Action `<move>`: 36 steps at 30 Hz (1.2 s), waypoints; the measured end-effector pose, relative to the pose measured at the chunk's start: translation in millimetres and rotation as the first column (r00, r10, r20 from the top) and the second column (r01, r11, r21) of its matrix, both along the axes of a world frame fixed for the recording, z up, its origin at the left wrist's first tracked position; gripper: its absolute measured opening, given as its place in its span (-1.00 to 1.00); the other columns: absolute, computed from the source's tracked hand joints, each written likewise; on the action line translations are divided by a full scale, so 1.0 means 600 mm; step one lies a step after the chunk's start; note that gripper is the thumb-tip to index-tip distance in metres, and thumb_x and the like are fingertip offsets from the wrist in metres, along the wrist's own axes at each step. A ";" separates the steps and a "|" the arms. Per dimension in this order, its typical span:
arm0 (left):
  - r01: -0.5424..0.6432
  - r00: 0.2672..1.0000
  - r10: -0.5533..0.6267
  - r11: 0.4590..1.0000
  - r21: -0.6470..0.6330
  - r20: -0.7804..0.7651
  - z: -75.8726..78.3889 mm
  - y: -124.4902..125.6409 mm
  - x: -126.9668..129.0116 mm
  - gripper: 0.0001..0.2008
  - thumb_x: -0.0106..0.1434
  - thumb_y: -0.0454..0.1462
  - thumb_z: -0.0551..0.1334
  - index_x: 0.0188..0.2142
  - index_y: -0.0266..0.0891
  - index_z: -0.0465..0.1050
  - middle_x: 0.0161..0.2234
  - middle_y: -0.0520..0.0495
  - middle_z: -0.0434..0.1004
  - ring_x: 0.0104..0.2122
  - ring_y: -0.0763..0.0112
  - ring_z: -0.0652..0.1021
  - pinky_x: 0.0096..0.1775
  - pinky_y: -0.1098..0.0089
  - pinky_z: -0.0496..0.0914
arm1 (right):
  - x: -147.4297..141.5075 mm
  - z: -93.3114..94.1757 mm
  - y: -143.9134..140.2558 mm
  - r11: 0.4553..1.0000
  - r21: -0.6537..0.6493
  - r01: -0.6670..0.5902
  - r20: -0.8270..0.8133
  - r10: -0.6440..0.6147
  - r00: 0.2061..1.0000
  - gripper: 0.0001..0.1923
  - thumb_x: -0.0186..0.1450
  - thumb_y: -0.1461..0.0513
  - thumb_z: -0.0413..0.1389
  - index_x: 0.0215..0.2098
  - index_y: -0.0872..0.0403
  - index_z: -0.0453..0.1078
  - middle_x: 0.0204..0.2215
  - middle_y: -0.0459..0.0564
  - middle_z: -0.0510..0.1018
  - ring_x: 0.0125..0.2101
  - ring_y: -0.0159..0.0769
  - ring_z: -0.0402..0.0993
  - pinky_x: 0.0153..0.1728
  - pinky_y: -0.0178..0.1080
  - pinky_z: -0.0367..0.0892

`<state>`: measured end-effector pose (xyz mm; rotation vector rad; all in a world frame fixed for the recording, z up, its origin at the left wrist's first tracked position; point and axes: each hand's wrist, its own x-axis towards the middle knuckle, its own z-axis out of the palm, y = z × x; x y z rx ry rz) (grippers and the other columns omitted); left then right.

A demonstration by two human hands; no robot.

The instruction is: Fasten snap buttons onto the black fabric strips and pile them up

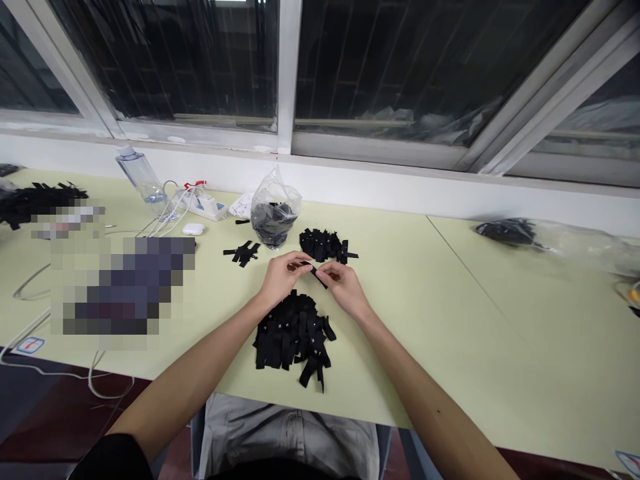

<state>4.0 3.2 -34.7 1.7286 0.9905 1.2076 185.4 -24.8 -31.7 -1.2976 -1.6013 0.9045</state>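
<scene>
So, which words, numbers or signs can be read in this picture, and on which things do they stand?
None can be read.
Black strips in the pile: small white marks, too small to read.
Sticker at the table's left edge: a red mark, too blurred to read.
Water bottle: no legible label.
Both hands, left hand and right hand, hold one strip: nothing legible.

We see a pale yellow-green laminate table (450, 300) set against a white wall ledge (400, 187). Above it runs a row of grey-framed sliding windows (285, 73) with dark glass. A second table of the same colour (550, 293) abuts on the right. Dark reddish-brown floor (50, 427) shows below.
</scene>
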 end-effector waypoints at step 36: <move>-0.160 0.986 0.162 0.987 -0.029 0.050 -0.007 0.022 -0.017 -0.80 0.26 -0.16 0.26 -0.21 -0.21 0.55 -0.26 -0.09 0.63 -0.30 0.33 0.59 -0.21 0.33 0.45 | 0.005 0.057 0.144 0.972 -0.167 0.166 0.090 -0.153 0.984 -0.83 0.21 0.16 0.22 -0.31 0.11 0.45 -0.47 0.11 0.61 -0.67 -0.27 0.49 -0.66 -0.26 0.33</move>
